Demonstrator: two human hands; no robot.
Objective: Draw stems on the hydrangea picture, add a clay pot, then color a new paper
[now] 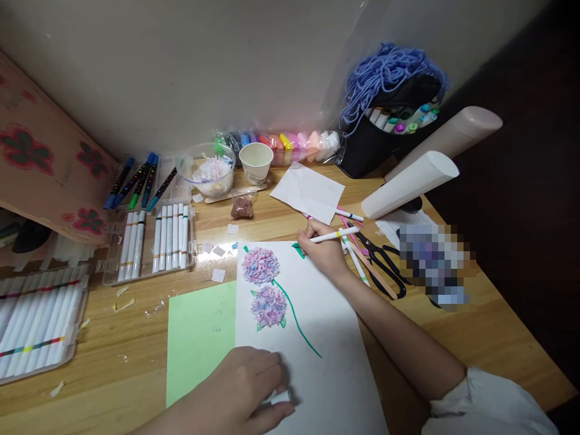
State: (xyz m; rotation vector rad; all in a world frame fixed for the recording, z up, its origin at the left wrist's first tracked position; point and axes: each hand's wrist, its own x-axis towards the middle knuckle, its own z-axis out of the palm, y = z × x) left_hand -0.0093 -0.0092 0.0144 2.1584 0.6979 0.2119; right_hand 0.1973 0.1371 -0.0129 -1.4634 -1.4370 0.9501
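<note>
A white marker [333, 235] with a yellow band is pinched in my right hand [324, 251]. Its tip, hidden by my fingers, is near a dark green leaf [298, 249] drawn at the top of the white paper [338, 338]. My left hand [247, 386] rests low on this sheet, its fingers closed round a small white marker cap [281, 397], mostly hidden. Two round pink-purple flower clusters [261, 264] are on the paper's left side, with small green leaves beside them. A green curved line [294, 311] runs down from between them.
Green paper [199, 338] lies partly under the white sheet. Marker cases [149, 275] stand left. Behind are a clear bowl [185, 169], a paper cup [256, 158] and brown clay [241, 208]. Black scissors [399, 272] and a white tube [408, 184] are right, before a black pen holder [362, 151].
</note>
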